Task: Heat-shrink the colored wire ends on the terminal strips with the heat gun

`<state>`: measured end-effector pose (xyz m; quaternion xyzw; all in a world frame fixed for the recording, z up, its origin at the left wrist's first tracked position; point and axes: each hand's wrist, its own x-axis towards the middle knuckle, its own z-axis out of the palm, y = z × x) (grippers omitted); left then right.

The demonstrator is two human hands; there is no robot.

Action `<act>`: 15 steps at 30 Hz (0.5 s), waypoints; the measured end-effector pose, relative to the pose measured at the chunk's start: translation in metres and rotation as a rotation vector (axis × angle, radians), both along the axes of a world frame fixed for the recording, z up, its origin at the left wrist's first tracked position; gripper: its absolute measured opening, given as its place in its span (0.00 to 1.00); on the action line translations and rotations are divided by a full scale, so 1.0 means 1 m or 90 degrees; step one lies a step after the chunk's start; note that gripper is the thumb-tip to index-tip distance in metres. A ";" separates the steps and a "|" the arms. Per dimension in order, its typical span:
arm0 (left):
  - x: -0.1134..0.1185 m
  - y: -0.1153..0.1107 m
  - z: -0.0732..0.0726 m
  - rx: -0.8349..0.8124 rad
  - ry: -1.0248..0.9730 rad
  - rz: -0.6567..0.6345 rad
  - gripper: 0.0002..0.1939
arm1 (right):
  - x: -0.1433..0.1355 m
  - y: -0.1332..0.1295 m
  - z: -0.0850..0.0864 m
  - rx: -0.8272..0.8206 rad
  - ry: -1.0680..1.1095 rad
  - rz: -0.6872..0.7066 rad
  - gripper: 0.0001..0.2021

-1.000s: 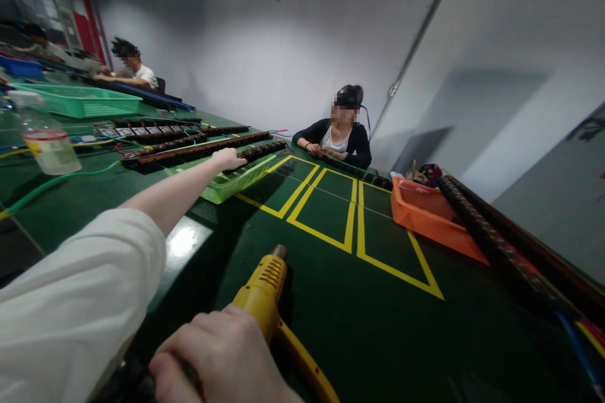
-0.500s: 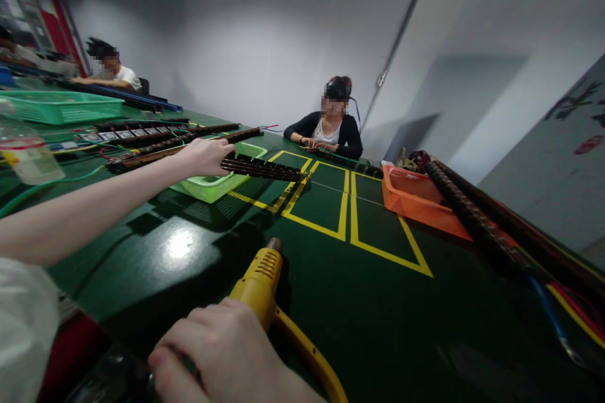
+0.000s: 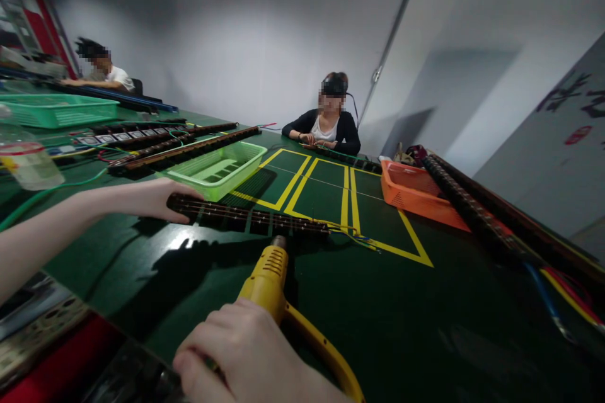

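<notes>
My left hand grips the near-left end of a long dark strip with metal lines along it. Yellow, green and blue wires trail from the strip's right end. My right hand is wrapped around the body of a yellow heat gun, its nozzle pointing up at the strip's underside edge from the near side. In the picture the nozzle tip appears just below the strip; whether they touch I cannot tell. The fingers of my right hand are closed, the thumb hidden partly under it.
A light green basket lies behind the strip, an orange basket at right with dark strips across it. More strips and a plastic bottle are at left. A co-worker sits across the green table.
My left hand has come nearer and to the left, bringing the dark strip from beside the green basket to in front of the heat gun. The heat gun has shifted slightly right.
</notes>
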<state>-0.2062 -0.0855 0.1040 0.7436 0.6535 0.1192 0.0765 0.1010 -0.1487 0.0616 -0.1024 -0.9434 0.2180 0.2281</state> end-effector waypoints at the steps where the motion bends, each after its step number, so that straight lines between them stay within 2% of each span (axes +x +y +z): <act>1: -0.007 0.000 -0.003 -0.058 0.001 -0.033 0.28 | 0.001 0.000 -0.001 0.002 -0.002 0.006 0.10; 2: -0.013 0.001 -0.006 -0.090 0.000 -0.049 0.27 | 0.001 0.000 -0.002 0.008 -0.001 0.012 0.10; 5: -0.022 0.002 -0.014 -0.090 0.015 -0.050 0.21 | 0.004 0.001 -0.007 0.038 0.012 0.021 0.11; 8: -0.011 0.001 -0.018 -0.057 0.039 -0.064 0.23 | 0.007 0.001 -0.018 0.106 0.040 0.011 0.14; 11: 0.023 0.004 -0.016 -0.012 0.060 -0.123 0.25 | 0.006 -0.008 -0.035 0.258 0.146 -0.070 0.15; 13: 0.053 0.011 -0.015 0.035 0.067 -0.213 0.20 | 0.002 -0.018 -0.050 0.365 0.258 -0.195 0.11; 15: 0.086 0.024 -0.016 0.100 0.085 -0.310 0.17 | -0.002 -0.028 -0.063 0.416 0.342 -0.334 0.06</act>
